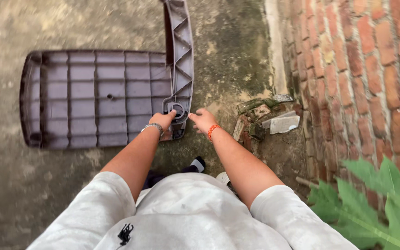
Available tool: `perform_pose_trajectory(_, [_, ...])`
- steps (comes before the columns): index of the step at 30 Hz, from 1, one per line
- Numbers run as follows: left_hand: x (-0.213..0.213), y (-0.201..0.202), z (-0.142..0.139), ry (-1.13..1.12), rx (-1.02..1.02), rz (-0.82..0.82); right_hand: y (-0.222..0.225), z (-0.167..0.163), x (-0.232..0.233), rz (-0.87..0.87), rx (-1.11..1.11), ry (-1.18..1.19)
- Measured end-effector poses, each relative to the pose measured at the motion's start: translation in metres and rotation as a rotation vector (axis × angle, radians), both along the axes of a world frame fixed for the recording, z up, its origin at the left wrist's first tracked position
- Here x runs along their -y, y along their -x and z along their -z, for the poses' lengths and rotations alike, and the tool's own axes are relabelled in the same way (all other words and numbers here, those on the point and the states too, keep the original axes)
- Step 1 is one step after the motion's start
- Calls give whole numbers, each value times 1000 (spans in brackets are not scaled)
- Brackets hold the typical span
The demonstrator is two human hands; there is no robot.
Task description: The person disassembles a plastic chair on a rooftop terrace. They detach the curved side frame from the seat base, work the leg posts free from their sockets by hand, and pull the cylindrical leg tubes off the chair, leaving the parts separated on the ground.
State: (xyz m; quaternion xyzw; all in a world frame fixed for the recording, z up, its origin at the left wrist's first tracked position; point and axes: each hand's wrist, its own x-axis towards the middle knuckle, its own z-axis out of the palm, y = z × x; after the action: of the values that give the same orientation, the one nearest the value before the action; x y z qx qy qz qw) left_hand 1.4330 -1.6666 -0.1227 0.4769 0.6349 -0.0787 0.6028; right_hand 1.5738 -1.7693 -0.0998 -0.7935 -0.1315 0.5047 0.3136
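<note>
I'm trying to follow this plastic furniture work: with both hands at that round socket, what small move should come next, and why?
Probably close the left hand and right hand firmly around the round socket of the ribbed side piece. Both hands only touch its end, and the piece stands on edge against the ribbed brown panel, so it looks unsteady.

Place: outdoor yard or paved side strip beside a building
Ground: stained, weathered concrete floor (pixel 33 194), patches of green moss
Edge: red brick paving (pixel 362 69) along the right, pale kerb between
Debris: broken brick and concrete rubble (pixel 269 120) at the paving's edge
Vegetation: large green leaf (pixel 376 199), lower right corner
Light: daylight
</note>
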Motion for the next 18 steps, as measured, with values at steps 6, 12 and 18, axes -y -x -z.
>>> perform_pose_trajectory(6, [10, -11, 34, -175, -91, -173, -10, 28, -8, 84, -208, -81])
perform_pose_trajectory(12, [18, -21, 67, -328, -165, -244, -4, 52, -25, 111, -195, -114])
perform_pose_trajectory(18, [24, -17, 78, -288, -92, -390, 6, 68, -29, 109, -22, -24])
